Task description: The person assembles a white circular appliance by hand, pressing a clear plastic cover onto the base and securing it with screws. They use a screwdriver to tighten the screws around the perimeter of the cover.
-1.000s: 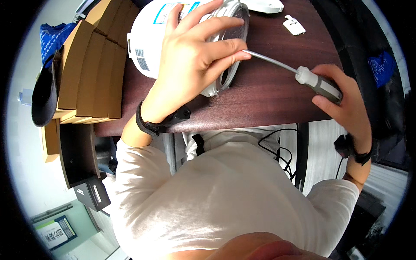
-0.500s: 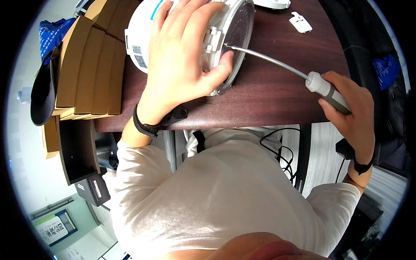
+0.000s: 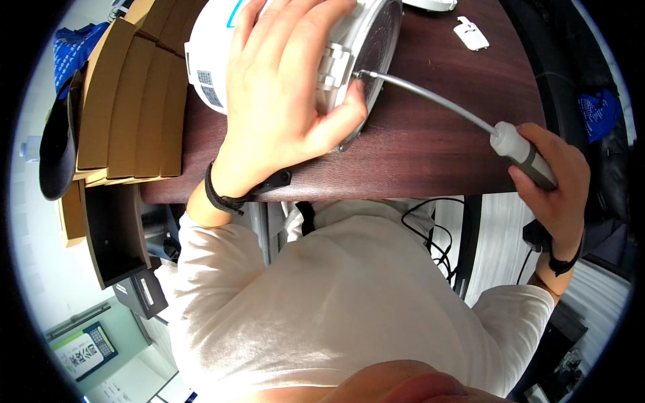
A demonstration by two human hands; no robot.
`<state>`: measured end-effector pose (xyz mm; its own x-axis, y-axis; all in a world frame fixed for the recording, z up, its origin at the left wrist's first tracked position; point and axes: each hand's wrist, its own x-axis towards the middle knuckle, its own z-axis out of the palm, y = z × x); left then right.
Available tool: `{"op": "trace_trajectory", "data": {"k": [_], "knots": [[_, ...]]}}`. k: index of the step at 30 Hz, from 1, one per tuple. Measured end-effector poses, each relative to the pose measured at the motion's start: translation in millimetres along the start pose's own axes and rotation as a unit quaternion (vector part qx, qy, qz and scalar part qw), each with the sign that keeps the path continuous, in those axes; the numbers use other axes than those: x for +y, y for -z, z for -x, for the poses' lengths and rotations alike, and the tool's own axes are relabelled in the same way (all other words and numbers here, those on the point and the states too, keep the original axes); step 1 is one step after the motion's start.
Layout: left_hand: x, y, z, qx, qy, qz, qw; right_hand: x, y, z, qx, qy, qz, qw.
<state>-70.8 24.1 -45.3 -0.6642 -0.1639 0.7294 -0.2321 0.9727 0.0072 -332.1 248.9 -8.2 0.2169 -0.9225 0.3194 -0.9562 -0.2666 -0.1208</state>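
Note:
A white round appliance point(image 3: 208, 60) lies on its side on the dark wooden table point(image 3: 437, 148), its round base with a metal rim facing right. My left hand point(image 3: 282, 101) is spread over its top and grips it, thumb against the rim. My right hand point(image 3: 554, 185) holds the grey and white handle of a long screwdriver point(image 3: 437, 101). The metal shaft reaches up left, and its tip touches the appliance's base next to my left thumb. Both wrists wear black bands.
Several folded brown cardboard boxes point(image 3: 127, 101) stand in a row at the table's left end, with a black cap point(image 3: 57, 148) beside them. A small white part point(image 3: 471, 33) lies at the table's far side. Black cables point(image 3: 430, 228) hang under the table edge.
The screwdriver tip has moved up and left along the appliance's base toward my left thumb. My left hand has shifted its grip over the appliance, and my right hand has moved lower and right.

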Motion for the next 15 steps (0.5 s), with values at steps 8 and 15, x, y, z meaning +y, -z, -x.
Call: {"op": "trace_trajectory", "data": {"k": [8,15], "knots": [[1.7,1.5,-1.2,-0.008,0.004,-0.006,1.000,-0.8,-6.3,2.7,-0.014,-0.012,-0.029,0.999],[2.0,-3.3,-4.0,0.010,0.000,-0.008,1.000,3.2,-8.1,4.9,-0.004,0.001,-0.020,1.000]]}}
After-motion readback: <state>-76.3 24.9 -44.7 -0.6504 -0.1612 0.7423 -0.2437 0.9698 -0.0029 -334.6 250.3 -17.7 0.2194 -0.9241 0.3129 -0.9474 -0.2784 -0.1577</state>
